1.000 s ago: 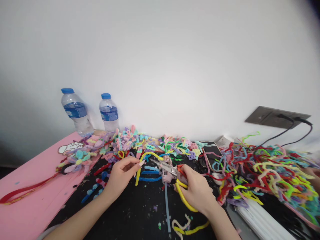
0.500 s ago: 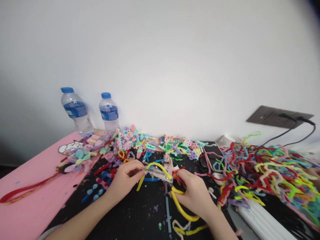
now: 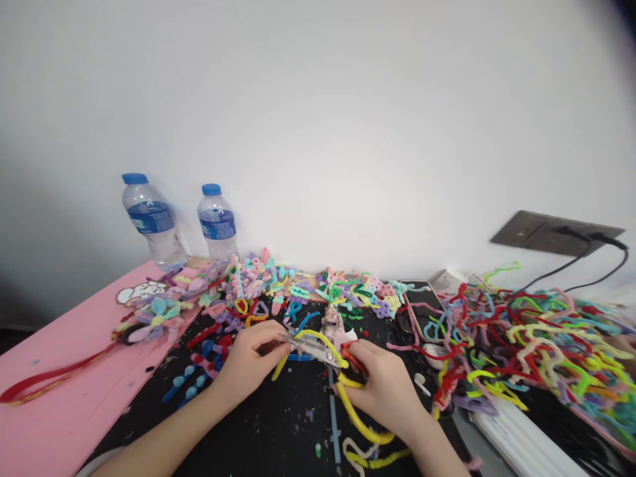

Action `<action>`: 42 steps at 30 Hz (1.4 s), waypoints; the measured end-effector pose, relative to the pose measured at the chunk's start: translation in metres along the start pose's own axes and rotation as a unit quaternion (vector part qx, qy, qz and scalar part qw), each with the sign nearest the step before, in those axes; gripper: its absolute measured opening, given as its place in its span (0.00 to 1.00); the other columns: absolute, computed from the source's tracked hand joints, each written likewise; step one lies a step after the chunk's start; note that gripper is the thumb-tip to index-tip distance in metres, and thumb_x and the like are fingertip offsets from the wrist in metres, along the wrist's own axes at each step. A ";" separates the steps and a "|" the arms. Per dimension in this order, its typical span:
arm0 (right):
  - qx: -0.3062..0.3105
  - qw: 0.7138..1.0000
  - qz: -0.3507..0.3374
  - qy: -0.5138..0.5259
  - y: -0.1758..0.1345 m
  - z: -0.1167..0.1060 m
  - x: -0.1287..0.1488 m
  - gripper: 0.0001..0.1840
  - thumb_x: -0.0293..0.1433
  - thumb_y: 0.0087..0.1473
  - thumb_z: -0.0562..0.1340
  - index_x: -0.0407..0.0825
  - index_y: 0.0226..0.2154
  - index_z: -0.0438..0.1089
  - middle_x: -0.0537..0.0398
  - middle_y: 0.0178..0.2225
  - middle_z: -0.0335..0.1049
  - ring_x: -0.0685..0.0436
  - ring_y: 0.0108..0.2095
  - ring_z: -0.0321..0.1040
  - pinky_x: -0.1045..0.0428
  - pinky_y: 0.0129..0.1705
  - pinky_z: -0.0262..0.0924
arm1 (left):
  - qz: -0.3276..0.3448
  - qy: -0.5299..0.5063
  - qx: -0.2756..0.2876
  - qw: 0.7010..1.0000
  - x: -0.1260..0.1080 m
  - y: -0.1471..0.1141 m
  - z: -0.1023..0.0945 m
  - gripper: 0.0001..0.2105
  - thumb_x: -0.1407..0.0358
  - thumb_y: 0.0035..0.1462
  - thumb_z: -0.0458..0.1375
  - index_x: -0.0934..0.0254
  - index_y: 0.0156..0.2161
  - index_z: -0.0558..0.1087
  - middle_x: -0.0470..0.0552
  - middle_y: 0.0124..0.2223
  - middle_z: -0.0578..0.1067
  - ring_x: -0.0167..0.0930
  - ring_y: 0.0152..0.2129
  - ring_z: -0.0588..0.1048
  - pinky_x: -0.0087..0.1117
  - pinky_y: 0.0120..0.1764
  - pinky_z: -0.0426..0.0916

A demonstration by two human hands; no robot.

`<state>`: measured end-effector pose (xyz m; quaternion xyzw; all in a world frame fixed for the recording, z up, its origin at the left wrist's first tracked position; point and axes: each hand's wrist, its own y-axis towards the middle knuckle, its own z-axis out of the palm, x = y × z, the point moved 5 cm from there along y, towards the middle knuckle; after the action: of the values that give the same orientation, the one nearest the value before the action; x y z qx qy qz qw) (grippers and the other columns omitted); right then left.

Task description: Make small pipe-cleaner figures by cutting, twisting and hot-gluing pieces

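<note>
Scissors with red handles [image 3: 320,351] are in my right hand [image 3: 380,377], which is closed around the handles, blades pointing left. A yellow pipe cleaner [image 3: 360,427] hangs in a loop by my right hand, and its upper part arches over the blades. My left hand [image 3: 258,351] is pinched at the blade tips. Whatever lies between its fingertips is too small to make out. Behind the blades lies a blue pipe cleaner [image 3: 301,358]. A grey-blue stick [image 3: 334,421] and a cream pipe cleaner [image 3: 358,454] lie on the black tabletop [image 3: 268,430] below.
Finished pipe-cleaner shapes [image 3: 253,275] line the wall. Tangled pipe cleaners [image 3: 521,338] heap at right, beside a phone [image 3: 424,308] and a white power strip [image 3: 527,437]. Two water bottles [image 3: 217,225] stand behind pink board [image 3: 59,371]. Another person's hand [image 3: 621,348] shows at far right.
The scissors have shifted slightly left toward my left fingertips. More of the blue pipe cleaner shows behind the yellow one. Both hands otherwise stay in nearly the same place.
</note>
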<state>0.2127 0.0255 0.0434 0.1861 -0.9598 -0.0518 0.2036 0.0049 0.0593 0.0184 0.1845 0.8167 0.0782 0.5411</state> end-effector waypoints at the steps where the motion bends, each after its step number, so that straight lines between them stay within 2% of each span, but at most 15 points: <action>1: 0.001 1.000 0.000 -0.001 0.000 0.000 0.000 0.07 0.29 0.40 0.62 0.50 0.28 0.65 0.57 0.29 0.68 0.47 0.29 0.65 0.57 0.29 0.51 | 0.000 0.000 -0.001 1.000 0.000 0.000 0.000 0.08 0.66 0.52 0.57 0.64 0.24 0.73 0.52 0.29 0.74 0.32 0.26 0.70 0.29 0.31 0.63; 10: 0.015 1.000 0.009 -0.020 0.000 0.003 -0.002 0.07 0.30 0.41 0.61 0.50 0.28 0.65 0.58 0.29 0.68 0.47 0.29 0.65 0.56 0.28 0.49 | 0.002 0.008 -0.005 1.000 0.000 -0.001 0.000 0.08 0.66 0.51 0.57 0.64 0.23 0.74 0.53 0.30 0.74 0.32 0.27 0.71 0.30 0.32 0.64; 15: 0.002 0.999 -0.001 -0.042 0.001 0.005 -0.002 0.04 0.29 0.41 0.60 0.50 0.26 0.63 0.58 0.27 0.68 0.48 0.27 0.65 0.56 0.27 0.47 | -0.021 -0.029 -0.009 0.999 0.002 0.001 0.000 0.08 0.66 0.50 0.57 0.64 0.22 0.73 0.51 0.26 0.73 0.31 0.25 0.70 0.29 0.30 0.63; 26: 0.013 0.994 -0.034 -0.100 0.028 -0.001 0.002 0.04 0.29 0.41 0.59 0.49 0.21 0.60 0.60 0.22 0.65 0.51 0.22 0.61 0.56 0.24 0.42 | -0.149 -0.090 -0.034 0.984 0.022 0.005 -0.005 0.09 0.61 0.47 0.60 0.65 0.22 0.72 0.45 0.22 0.67 0.26 0.18 0.63 0.25 0.22 0.55; 34: 0.034 0.981 -0.092 -0.167 0.059 -0.009 0.009 0.07 0.34 0.43 0.60 0.49 0.21 0.61 0.60 0.19 0.64 0.51 0.21 0.59 0.55 0.24 0.39 | -0.197 -0.156 -0.082 0.964 0.025 0.005 -0.012 0.12 0.57 0.46 0.62 0.66 0.26 0.73 0.42 0.18 0.62 0.24 0.17 0.59 0.24 0.22 0.53; 39: 0.016 0.977 -0.070 -0.200 0.071 -0.023 0.009 0.09 0.37 0.46 0.60 0.49 0.22 0.64 0.58 0.21 0.67 0.49 0.23 0.62 0.55 0.24 0.39 | -0.202 -0.178 -0.100 0.958 0.030 0.005 -0.014 0.14 0.55 0.46 0.62 0.67 0.29 0.74 0.42 0.18 0.62 0.24 0.17 0.58 0.24 0.22 0.53; 42: -0.010 0.975 -0.010 -0.220 0.076 -0.038 -0.007 0.11 0.40 0.48 0.59 0.50 0.24 0.66 0.56 0.23 0.69 0.47 0.25 0.65 0.54 0.24 0.40 | -0.201 -0.191 -0.112 0.954 0.032 0.005 -0.015 0.15 0.54 0.46 0.62 0.67 0.31 0.74 0.41 0.17 0.61 0.24 0.17 0.58 0.24 0.21 0.53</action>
<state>0.2087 0.0978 0.0887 0.1773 -0.9787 -0.1028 -0.0117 -0.0192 0.0774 -0.0015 -0.0337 0.7040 0.0221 0.7091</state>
